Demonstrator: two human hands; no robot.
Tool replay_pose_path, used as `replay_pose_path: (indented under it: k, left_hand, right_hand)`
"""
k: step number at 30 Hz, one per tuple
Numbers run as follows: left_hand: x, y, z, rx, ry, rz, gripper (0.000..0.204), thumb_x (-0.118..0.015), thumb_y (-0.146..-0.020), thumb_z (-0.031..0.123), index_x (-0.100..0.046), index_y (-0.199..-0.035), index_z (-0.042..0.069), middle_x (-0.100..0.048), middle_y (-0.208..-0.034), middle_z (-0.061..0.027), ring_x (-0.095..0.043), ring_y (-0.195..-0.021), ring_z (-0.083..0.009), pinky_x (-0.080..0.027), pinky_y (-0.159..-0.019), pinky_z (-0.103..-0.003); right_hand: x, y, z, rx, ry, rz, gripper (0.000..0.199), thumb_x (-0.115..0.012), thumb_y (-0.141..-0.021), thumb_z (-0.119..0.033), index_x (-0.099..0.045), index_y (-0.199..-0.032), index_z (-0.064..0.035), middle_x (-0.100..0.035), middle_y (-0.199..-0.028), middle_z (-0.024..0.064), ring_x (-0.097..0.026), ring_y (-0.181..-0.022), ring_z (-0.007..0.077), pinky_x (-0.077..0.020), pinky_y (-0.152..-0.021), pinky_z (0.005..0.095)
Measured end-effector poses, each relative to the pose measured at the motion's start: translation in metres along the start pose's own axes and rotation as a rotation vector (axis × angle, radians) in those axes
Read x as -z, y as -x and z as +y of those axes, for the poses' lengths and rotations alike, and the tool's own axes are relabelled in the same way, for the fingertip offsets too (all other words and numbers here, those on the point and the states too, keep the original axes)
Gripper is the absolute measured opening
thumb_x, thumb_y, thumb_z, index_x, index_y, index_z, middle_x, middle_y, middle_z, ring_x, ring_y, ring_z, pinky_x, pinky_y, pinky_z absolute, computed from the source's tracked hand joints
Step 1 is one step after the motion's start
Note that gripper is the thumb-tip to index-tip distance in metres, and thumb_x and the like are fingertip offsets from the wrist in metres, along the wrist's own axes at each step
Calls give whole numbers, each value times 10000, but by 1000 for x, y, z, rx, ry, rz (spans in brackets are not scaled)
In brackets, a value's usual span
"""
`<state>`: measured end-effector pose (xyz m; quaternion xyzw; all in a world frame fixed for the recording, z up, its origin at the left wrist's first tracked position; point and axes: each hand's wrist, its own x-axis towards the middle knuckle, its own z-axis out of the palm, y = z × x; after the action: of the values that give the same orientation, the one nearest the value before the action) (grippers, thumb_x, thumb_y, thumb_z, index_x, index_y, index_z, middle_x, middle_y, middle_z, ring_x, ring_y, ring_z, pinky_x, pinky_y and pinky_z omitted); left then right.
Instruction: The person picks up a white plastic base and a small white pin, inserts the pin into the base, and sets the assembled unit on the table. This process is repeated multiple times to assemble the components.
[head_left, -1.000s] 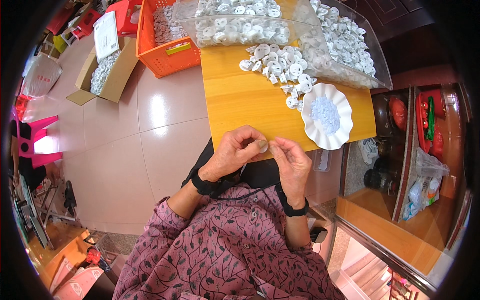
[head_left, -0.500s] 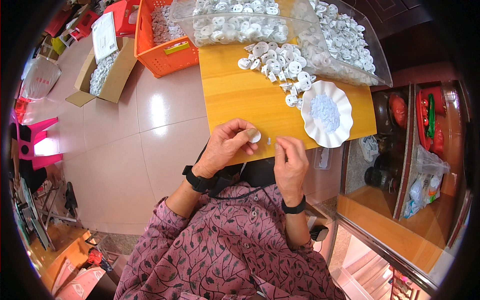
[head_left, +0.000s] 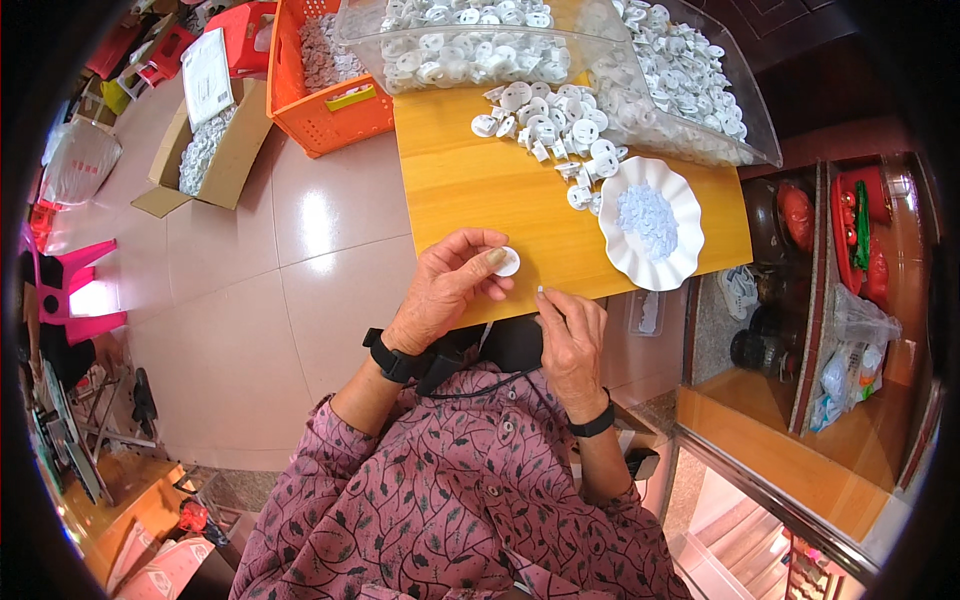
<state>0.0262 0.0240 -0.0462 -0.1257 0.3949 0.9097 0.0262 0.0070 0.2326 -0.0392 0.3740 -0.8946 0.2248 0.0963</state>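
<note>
Between thumb and fingers, my left hand (head_left: 455, 285) pinches a round white plastic disc piece (head_left: 508, 262) over the near edge of the wooden table (head_left: 450, 160). To its right, my right hand (head_left: 572, 335) is closed on a small pale plastic piece (head_left: 541, 290), whose tip shows at the fingertips. The two pieces are apart. A white scalloped plate (head_left: 683, 262) holds a heap of small pale-blue plastic pieces (head_left: 648, 220), right of my right hand. Beyond it lies a loose pile of white round plastic parts (head_left: 560, 125).
Clear plastic bins (head_left: 480, 50) full of white parts stand at the table's far side. An orange crate (head_left: 335, 115) and an open cardboard box (head_left: 225, 165) sit on the floor at left. At right is a shelf cabinet (head_left: 760, 420) with bags and jars.
My right hand has come down onto the small piece that lay on the table and now has it at the fingertips. My left hand keeps the disc, shifted slightly.
</note>
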Motion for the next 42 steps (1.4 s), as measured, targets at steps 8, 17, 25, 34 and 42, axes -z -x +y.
replay_pose_path:
  k: [8,17,25,34,42]
  left_hand:
    - [-2,4,0,54,169,-90,299,-598,-985,123,-577,-1254,-7,-661,-1081,-94,-665,-908,-161,-561,-761,-263]
    - [0,5,-5,10,131,-204,369,-662,-928,67,-575,-1285,44,-619,-1196,-89,-617,-1043,-176,-543,-852,-298]
    - [-8,7,-1,21,100,-160,379,-676,-907,25,-574,-1272,28,-621,-1172,-66,-628,-986,-147,-544,-864,-282]
    - [-13,8,4,37,111,-187,370,-680,-900,12,-570,-1253,18,-643,-1144,-64,-647,-950,-137,-552,-876,-284]
    - [-12,8,3,47,124,-197,360,-673,-892,-22,-571,-1235,17,-648,-1137,-69,-644,-1023,-151,-550,-929,-308]
  right_hand:
    - [-11,7,9,63,-46,190,190,-697,-748,54,-664,-930,12,-633,-1002,92,-602,-931,261,-480,-802,394]
    - [9,-10,-14,-439,-622,242,100,-678,-887,-30,-603,-936,13,-623,-990,123,-604,-926,265,-486,-825,333]
    - [13,-36,-29,-548,-981,289,60,-643,-928,-30,-610,-952,14,-621,-1075,112,-576,-968,162,-467,-845,279]
    - [9,-43,-33,-501,-984,253,74,-650,-927,-47,-618,-954,14,-625,-1088,119,-582,-959,159,-474,-830,269]
    - [6,-45,-31,-489,-967,240,85,-658,-927,-63,-630,-934,17,-627,-1053,114,-590,-940,156,-490,-805,268]
